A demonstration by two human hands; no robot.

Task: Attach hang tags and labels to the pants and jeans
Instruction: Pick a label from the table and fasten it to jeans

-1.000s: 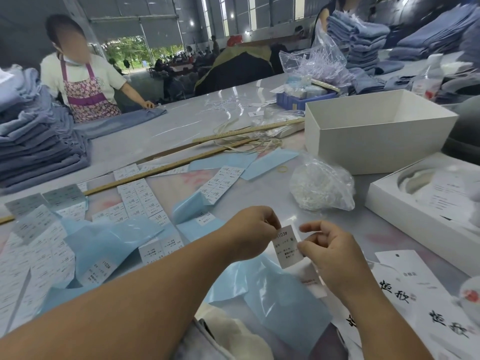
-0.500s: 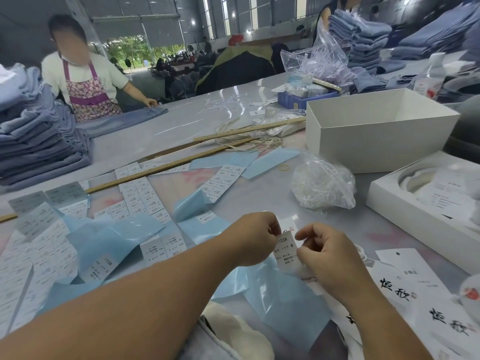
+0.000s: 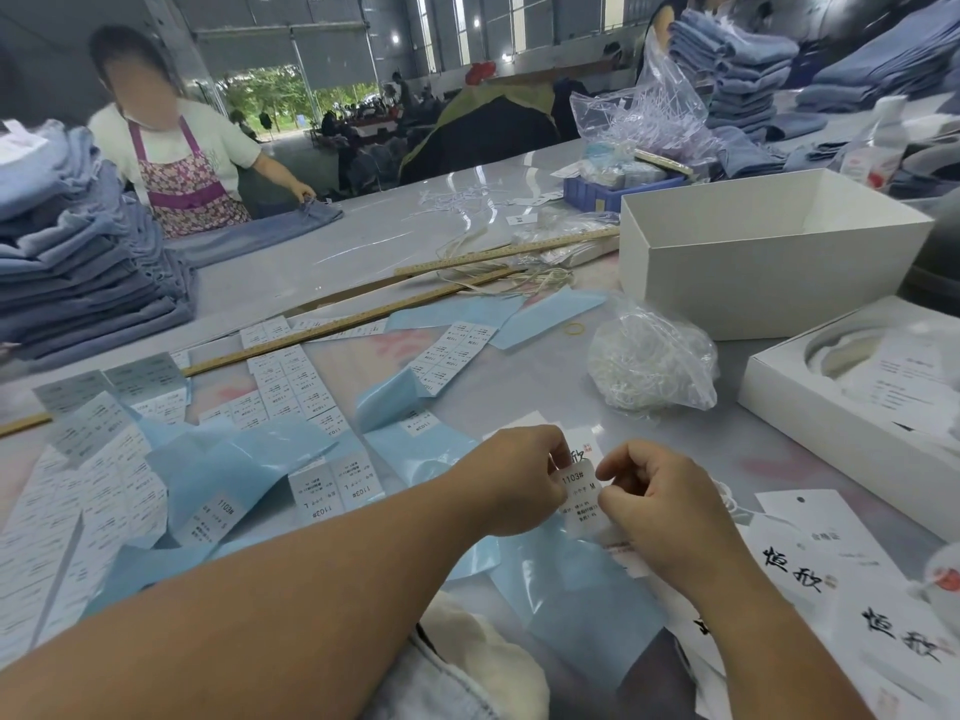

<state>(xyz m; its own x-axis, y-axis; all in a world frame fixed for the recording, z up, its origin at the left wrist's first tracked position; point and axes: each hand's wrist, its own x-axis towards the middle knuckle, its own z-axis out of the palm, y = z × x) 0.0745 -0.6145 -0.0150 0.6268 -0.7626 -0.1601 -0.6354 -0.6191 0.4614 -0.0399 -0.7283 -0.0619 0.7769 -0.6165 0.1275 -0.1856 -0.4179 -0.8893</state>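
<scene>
Grey and glossy, the worktable [image 3: 322,252] stretches across a big hall, with a person in a floral apron [image 3: 182,168] standing at its far left side, one hand on a pair of jeans [image 3: 270,231] laid flat. One stack of folded jeans [image 3: 78,272] rises at the left edge, and at least two more stacks [image 3: 748,70] sit at the far right. Two long wooden rulers [image 3: 467,262] lie slantwise across the middle. Two white boxes are at the right: an open empty box [image 3: 769,272] and a shallower box [image 3: 841,407] nearer the camera. One clear bag of string loops [image 3: 652,366] sits just left of the shallow box, and a second clear bag [image 3: 639,116] stands farther back. Sheets of small printed labels [image 3: 291,387] and curled pale blue backing strips [image 3: 228,475] cover the near left of the table, too many to count. Two large white hang tags [image 3: 831,563] with brush lettering lie at the lower right. Both forearms reach in from the bottom edge, and the hands meet just above the table. The left hand [image 3: 519,480] pinches the left edge of a small label [image 3: 579,493] marked 1103# M, thumb and fingers closed on it, and the right hand [image 3: 670,496] curls its fingers against the label's right edge, also pinching it. Behind the label, another hang tag [image 3: 587,449] peeks out between the hands.
</scene>
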